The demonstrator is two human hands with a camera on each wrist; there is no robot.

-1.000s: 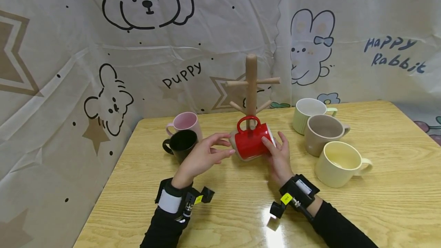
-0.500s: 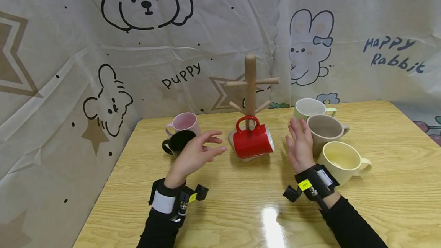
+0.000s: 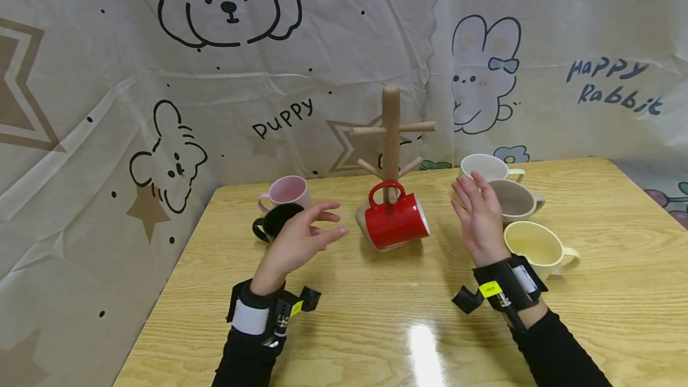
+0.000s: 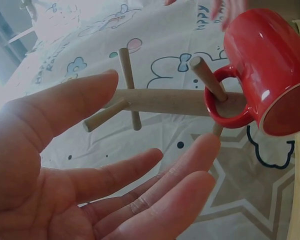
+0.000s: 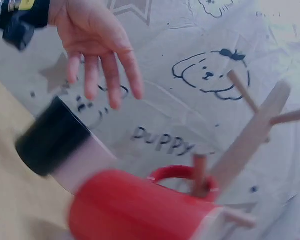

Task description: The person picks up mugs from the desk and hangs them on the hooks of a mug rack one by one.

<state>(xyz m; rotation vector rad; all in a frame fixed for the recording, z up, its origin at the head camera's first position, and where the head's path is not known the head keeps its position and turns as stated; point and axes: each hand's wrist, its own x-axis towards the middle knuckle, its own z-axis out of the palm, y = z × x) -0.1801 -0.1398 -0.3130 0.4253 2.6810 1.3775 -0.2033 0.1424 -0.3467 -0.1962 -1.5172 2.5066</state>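
Note:
A red mug [image 3: 396, 223] hangs on its side by its handle from a low front peg of the wooden mug tree [image 3: 391, 136]; the left wrist view shows the peg running through the handle. My left hand [image 3: 294, 242] is held left of the red mug, fingers loosely spread and holding nothing, partly covering the black mug [image 3: 276, 220]. On the other side, my right hand [image 3: 480, 220] is raised with its fingers extended, apart from the red mug. It hides part of the taupe mug [image 3: 513, 199] and holds nothing.
Behind the black mug stands a pink mug [image 3: 290, 190]. At the right are a pale green mug [image 3: 486, 166] and a yellow mug [image 3: 537, 246], both upright on the wooden table [image 3: 365, 327]. A printed cloth [image 3: 322, 34] hangs behind the table.
My right hand has let go of the red mug and moved right, towards the taupe mug. My left hand has drawn back slightly to the left. The red mug stays hanging on the peg.

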